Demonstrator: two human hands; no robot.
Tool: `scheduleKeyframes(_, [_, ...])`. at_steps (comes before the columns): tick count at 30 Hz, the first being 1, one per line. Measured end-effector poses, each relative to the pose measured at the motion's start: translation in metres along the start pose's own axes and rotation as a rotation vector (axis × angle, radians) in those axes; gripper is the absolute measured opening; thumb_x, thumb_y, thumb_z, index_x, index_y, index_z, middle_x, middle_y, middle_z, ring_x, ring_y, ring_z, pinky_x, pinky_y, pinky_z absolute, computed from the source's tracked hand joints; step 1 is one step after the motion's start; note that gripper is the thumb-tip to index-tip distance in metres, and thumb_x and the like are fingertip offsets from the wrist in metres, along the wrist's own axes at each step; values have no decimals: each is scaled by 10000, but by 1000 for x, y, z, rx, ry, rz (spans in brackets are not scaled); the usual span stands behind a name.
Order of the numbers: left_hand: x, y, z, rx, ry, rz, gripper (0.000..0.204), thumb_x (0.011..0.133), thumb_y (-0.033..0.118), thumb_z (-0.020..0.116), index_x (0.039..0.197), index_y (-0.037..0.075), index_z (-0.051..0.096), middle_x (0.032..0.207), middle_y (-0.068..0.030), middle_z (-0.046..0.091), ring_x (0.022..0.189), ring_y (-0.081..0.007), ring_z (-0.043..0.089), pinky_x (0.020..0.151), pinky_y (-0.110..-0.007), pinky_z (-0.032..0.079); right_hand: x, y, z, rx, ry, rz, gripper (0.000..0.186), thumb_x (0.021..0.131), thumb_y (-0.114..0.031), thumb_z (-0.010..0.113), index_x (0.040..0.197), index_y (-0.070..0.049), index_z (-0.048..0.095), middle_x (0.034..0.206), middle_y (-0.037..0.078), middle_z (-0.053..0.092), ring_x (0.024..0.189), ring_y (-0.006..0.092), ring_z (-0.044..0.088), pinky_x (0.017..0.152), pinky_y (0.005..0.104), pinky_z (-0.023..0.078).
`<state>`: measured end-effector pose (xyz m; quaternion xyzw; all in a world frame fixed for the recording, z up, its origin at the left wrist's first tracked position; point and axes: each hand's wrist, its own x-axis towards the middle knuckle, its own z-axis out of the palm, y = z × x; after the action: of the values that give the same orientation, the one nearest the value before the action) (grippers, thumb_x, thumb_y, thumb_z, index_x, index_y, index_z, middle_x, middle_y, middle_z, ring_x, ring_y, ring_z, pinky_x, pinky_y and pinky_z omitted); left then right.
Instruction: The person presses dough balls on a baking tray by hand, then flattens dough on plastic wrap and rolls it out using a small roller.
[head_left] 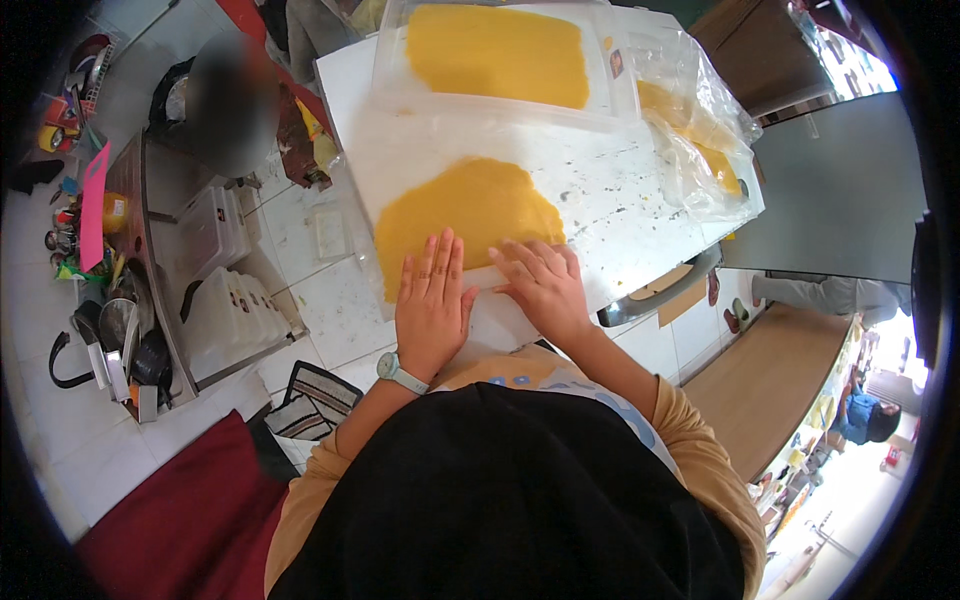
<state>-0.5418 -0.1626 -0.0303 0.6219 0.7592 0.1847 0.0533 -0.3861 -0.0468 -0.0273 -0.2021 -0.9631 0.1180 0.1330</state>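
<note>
A flat sheet of yellow dough (470, 205) lies on the white tabletop before me, on what looks like clear plastic. My left hand (432, 305) is laid flat over the dough's near edge, fingers stretched forward. Close by, my right hand (548, 285) rests at the near right edge with its fingers apart and slightly bent. Between the hands shows a short piece of a pale, whitish bar (485, 277), like a rolling pin; its ends are hidden under my palms. Neither hand is wrapped around it.
Beyond the sheet stands a clear plastic tray (390, 85) holding another yellow sheet (500, 50). A clear bag (700, 110) with yellow dough lies at the table's right. On the left, a metal rack (170, 300) holds plastic boxes (240, 315). A grey chair (660, 300) touches the table's right side.
</note>
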Motion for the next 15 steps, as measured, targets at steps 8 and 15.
scheduleKeyframes(8, [54, -28, 5, 96, 44, 0, 569, 946, 290, 412, 1405, -25, 298, 1463, -170, 321, 1374, -283, 272, 1115, -489, 168, 50, 18, 1, -190, -54, 151, 476, 951, -355, 402, 1399, -194, 381, 1431, 15, 397, 1355, 262, 298, 1087, 605, 138])
scheduleKeyframes(15, [99, -58, 15, 144, 114, 90, 556, 950, 313, 399, 1359, -60, 355, 1437, -192, 355, 1361, -279, 300, 1123, -462, 169, 90, 47, 13, -248, 93, 99, 466, 972, -340, 344, 1409, -178, 359, 1461, 74, 347, 1381, 265, 257, 1097, 594, 109])
